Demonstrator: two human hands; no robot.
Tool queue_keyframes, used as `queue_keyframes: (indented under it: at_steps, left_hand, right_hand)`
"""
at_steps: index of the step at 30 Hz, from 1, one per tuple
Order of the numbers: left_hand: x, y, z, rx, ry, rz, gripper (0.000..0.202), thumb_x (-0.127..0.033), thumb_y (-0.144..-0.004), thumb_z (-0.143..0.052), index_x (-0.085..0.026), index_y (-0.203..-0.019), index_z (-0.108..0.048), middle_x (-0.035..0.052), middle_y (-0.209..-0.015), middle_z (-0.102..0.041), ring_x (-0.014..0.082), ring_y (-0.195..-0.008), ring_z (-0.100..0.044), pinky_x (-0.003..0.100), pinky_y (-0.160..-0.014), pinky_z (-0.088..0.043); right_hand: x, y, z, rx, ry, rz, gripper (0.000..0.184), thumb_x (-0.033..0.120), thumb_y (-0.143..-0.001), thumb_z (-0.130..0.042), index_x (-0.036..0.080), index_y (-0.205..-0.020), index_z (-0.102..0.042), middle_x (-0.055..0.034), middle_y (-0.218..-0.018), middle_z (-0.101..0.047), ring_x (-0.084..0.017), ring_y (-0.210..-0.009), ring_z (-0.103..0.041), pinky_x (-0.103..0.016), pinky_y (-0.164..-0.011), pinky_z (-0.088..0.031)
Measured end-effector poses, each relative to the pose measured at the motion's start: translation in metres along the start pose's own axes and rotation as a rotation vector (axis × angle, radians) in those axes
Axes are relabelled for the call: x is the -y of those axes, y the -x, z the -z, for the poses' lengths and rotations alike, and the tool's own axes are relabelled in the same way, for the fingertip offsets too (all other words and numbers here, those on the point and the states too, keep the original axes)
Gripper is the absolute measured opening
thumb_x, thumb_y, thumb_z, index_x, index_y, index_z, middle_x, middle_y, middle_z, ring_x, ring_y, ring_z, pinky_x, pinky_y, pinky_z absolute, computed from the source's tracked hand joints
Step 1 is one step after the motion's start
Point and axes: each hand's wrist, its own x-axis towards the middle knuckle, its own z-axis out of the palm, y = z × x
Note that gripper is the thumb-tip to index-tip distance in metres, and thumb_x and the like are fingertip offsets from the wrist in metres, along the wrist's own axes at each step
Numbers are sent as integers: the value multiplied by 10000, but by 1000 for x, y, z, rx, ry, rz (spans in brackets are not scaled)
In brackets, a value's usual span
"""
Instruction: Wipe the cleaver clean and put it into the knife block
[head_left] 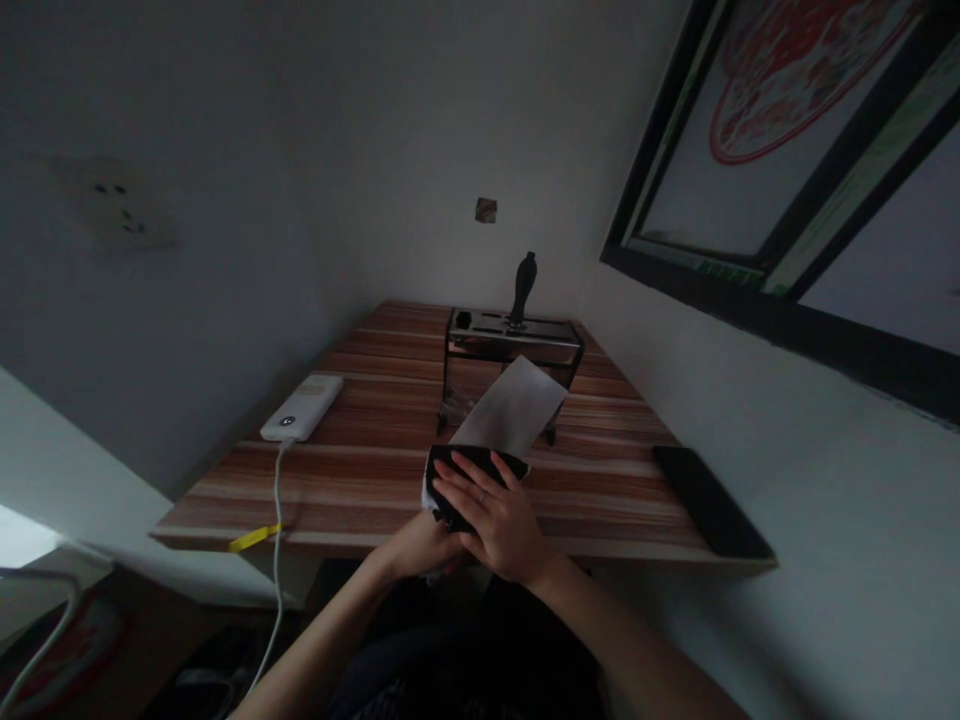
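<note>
A broad, flat, pale blade, seemingly a kitchen cleaver [514, 405], points away from me over the front of the table. A black cloth [442, 462] with a whitish edge covers its near end. My right hand [491, 515] lies over the cloth, its fingers slightly spread and pressing it down on the blade. Below it, my left hand [426, 545] is closed at the near end of the cleaver. Its fingers and the handle are mostly hidden by my right hand. Just beyond the blade tip stands a metal knife rack [517, 330] with one black-handled tool [524, 285] upright in it.
On the left of the wood-grain table [390, 400] lies a white power bank [302, 408], its white cable [277, 520] hanging over the front edge beside a yellow strip [255, 538]. A black phone [712, 500] rests at the right. Walls close in on both sides.
</note>
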Motion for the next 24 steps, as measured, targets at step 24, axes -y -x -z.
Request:
queue_keyframes:
  at_steps: [24]
  left_hand:
    - [-14,0,0,-5,-21,-99,221,-361,-836,-478,-190,-751,-368,-94,-425,-450,53,-330,-404,143,-361,-278]
  right_hand:
    - [-50,-25,37,-208,92,-216,517,204,-864,-404,208,-1375,-327,-9,-1455,-332,-183,-1376,-180,-454,-1118,-70]
